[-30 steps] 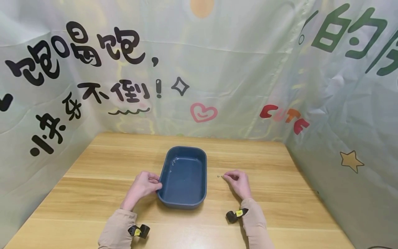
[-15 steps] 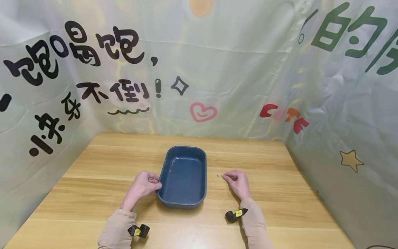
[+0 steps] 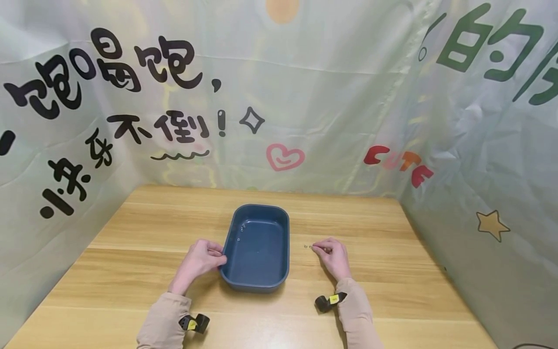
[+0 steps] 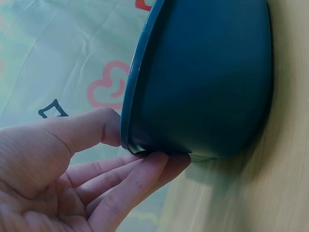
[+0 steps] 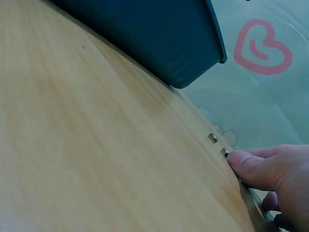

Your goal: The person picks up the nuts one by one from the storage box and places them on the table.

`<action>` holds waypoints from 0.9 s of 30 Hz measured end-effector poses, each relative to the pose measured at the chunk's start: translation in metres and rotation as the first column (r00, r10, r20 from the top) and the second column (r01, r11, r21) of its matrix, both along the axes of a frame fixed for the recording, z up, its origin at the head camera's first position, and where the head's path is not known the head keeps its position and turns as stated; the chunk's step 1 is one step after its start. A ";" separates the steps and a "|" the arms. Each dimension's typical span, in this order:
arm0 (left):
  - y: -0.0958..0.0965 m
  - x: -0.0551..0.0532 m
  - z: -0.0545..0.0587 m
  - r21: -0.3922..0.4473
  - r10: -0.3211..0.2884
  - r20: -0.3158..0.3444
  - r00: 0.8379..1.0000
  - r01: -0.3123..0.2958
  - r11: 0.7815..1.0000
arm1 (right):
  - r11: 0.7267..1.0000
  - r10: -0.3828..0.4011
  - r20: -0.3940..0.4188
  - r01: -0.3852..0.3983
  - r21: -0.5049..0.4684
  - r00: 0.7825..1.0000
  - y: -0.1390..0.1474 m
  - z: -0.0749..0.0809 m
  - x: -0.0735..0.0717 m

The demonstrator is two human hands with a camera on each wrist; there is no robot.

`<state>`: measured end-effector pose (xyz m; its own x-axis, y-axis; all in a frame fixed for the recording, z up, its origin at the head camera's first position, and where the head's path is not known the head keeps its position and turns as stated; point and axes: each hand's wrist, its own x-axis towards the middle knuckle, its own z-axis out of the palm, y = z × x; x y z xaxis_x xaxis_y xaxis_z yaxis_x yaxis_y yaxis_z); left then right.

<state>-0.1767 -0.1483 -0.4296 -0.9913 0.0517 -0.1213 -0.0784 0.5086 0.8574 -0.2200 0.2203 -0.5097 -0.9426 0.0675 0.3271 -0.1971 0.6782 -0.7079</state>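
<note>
A dark blue plastic bin (image 3: 258,287) stands on the wooden table. My left hand (image 3: 202,257) grips its left side, thumb at the rim (image 4: 129,96) and fingers against the outer wall. Several tiny metal nuts (image 3: 238,239) lie inside along the bin's left wall. Right of the bin, my right hand (image 3: 334,258) rests low over the table with thumb and index finger together. In the right wrist view those fingertips pinch at a small hex nut (image 5: 224,152), partly covered by the thumb. Another hex nut (image 5: 212,138) lies just beside it on the wood.
The wooden table (image 3: 392,305) reaches back to a pale printed cloth (image 3: 331,106), which hangs behind and along both sides. A black wrist camera (image 3: 193,324) is strapped over the left sleeve, another wrist camera (image 3: 323,304) over the right.
The view has shifted very slightly. Both hands, the bin and the nuts stay where they were.
</note>
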 end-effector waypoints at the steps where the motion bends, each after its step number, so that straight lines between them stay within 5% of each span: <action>1: 0.000 0.000 0.000 -0.004 -0.007 -0.005 1.000 0.007 1.000 | 1.000 0.001 0.001 -0.001 -0.001 1.000 0.000 0.000 0.000; 27: 0.001 0.000 0.002 -0.012 -0.006 -0.012 1.000 0.005 1.000 | 0.999 0.007 -0.013 -0.007 -0.032 1.000 -0.001 0.001 0.001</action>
